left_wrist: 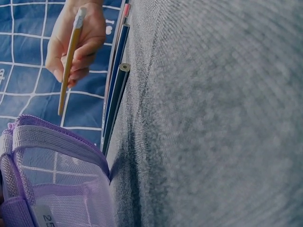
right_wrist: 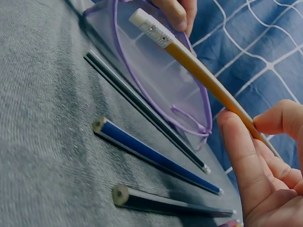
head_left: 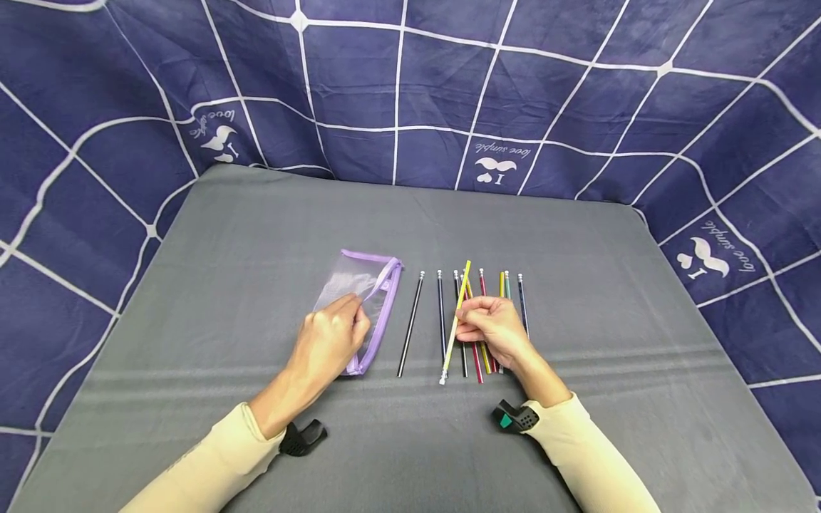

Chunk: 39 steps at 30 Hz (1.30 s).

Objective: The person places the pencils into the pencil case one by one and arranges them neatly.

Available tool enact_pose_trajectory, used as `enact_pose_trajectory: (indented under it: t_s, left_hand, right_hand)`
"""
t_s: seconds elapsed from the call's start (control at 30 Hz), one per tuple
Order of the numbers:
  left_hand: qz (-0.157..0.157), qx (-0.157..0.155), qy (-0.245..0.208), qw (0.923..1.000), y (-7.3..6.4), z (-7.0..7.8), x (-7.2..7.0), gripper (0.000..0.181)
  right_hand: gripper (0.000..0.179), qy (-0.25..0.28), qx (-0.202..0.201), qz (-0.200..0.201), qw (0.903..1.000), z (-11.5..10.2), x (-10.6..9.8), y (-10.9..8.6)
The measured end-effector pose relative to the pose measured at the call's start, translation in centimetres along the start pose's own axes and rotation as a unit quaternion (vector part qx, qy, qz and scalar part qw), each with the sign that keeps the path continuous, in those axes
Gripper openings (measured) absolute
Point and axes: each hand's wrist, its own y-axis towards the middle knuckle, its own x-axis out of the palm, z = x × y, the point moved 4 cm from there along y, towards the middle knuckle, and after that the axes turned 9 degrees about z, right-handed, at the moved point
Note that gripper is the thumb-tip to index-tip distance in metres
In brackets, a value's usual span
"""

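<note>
My right hand (head_left: 495, 329) pinches a yellow pencil (head_left: 457, 324) between thumb and fingers. Its white eraser end (right_wrist: 149, 27) points toward me, raised above the table in the right wrist view. With my left hand (head_left: 330, 335) I grip the edge of a mesh pencil pouch (head_left: 385, 313) with purple trim. In the left wrist view the pouch (left_wrist: 66, 165) bulges, its zipper side facing the yellow pencil (left_wrist: 70, 66). Beside it on the cloth lies a black pencil (head_left: 410, 324), then a dark blue pencil (right_wrist: 156, 153). Several more lie partly hidden under my right hand.
Grey cloth (head_left: 256, 235) covers the table. A dark blue curtain (head_left: 449, 92) with white grid lines hangs behind and at both sides. Pencils at the right include a dark one (head_left: 523, 306). Each wrist wears a black device, such as the right one (head_left: 515, 417).
</note>
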Motion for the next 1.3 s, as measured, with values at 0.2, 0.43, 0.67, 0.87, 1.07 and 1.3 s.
enact_pose_trajectory:
  t_s: [0.2,0.43,0.67,0.87,1.07,1.3]
  left_hand:
    - [-0.004,0.002,0.004,1.0000,0.1,0.1,-0.1,0.013]
    - [-0.005,0.000,0.005,1.0000,0.1,0.2,-0.1,0.011]
    - [-0.006,0.001,0.003,1.0000,0.2,0.3,-0.1,0.013]
    - [-0.002,-0.003,0.008,1.0000,0.1,0.3,-0.2,0.012]
    - [-0.007,-0.009,0.013,0.9998,0.2,0.4,-0.1,0.013]
    - [-0.011,-0.016,0.019,0.9996,0.2,0.7,0.1,0.014]
  right_hand:
    - [0.019,-0.001,0.007,-0.019,0.9998,0.3,1.2,-0.1]
    - [0.018,0.001,0.022,-0.048,0.9986,0.7,2.7,-0.2]
    - [0.012,0.006,0.033,-0.060,0.9976,0.7,4.4,0.0]
    - [0.013,0.012,0.042,-0.070,0.9966,0.7,5.7,0.1]
    - [0.009,0.008,0.053,-0.064,0.9965,0.9,6.3,0.5]
    - [0.010,0.002,0.067,-0.066,0.9955,1.1,6.6,0.7]
